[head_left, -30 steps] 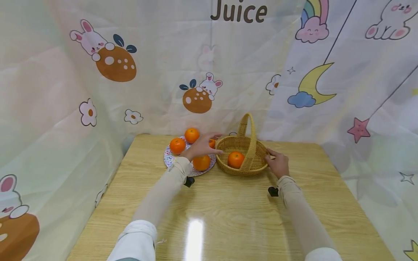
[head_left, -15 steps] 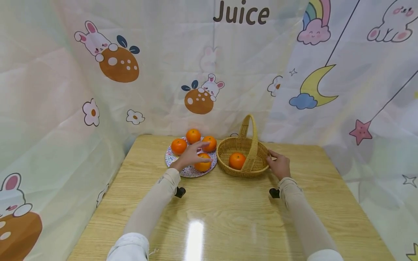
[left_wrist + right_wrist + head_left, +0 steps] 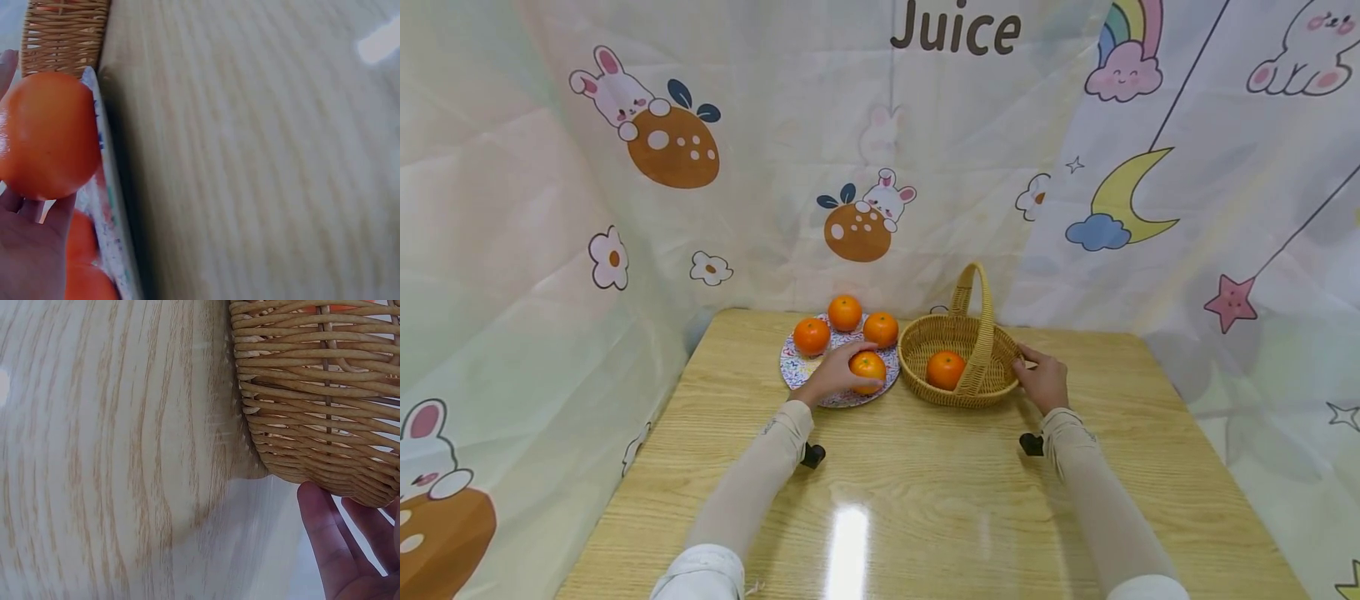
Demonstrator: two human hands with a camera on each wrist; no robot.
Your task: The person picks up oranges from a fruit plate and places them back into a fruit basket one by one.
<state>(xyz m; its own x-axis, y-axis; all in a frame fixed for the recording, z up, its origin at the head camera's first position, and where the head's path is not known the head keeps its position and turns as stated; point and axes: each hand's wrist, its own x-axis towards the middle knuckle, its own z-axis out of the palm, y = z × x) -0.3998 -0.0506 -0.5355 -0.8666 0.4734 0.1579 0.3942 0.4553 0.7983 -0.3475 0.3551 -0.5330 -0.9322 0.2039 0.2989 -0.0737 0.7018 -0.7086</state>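
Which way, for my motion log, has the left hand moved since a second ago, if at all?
Yes: against the basket, the left hand moved left, to the plate's front orange.

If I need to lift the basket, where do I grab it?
Probably the top of the handle, from above: it arches upright, well over the rim, with nothing covering it. The right hand is at the outside of the basket, away from the handle.
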